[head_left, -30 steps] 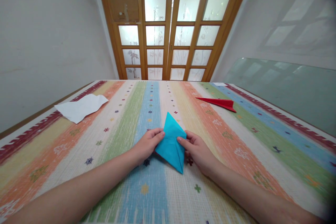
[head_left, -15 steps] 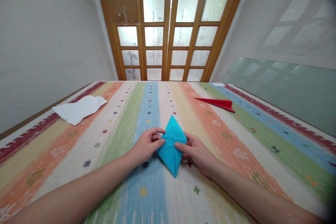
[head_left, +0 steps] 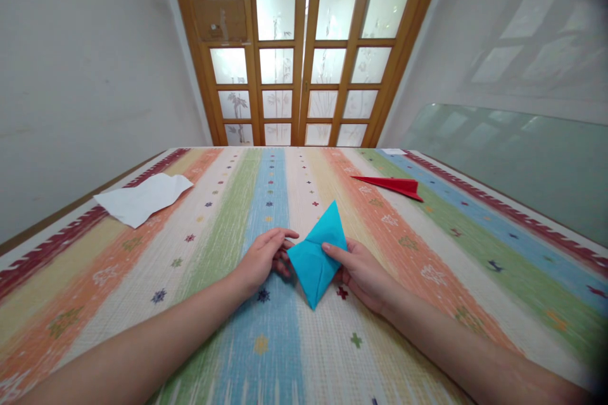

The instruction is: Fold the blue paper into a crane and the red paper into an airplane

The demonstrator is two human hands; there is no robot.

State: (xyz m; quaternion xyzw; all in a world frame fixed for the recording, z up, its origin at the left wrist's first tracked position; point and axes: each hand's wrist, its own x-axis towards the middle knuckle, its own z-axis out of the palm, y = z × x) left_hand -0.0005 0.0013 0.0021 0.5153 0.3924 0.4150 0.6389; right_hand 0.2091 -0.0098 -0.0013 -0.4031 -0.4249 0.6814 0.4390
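Note:
A folded sheet of blue origami paper (head_left: 317, 259), shaped like a diamond with creases across its middle, is held just over the table. My right hand (head_left: 361, 269) pinches its right side, thumb on the front face and the other fingers behind. Just left of the paper's left corner is my left hand (head_left: 268, 256), its fingers apart and holding nothing. The blue paper leans, its upper point tipped to the right.
A striped, patterned cloth covers the table (head_left: 228, 335). On the left lies a white sheet of paper (head_left: 145, 198). A red folded paper plane (head_left: 394, 186) lies at the back right. Wooden doors with glass panes (head_left: 304, 63) stand beyond the far edge.
My left hand has let go of the blue paper and moved slightly away from it. In my right hand the paper has turned clockwise, its top point swinging right.

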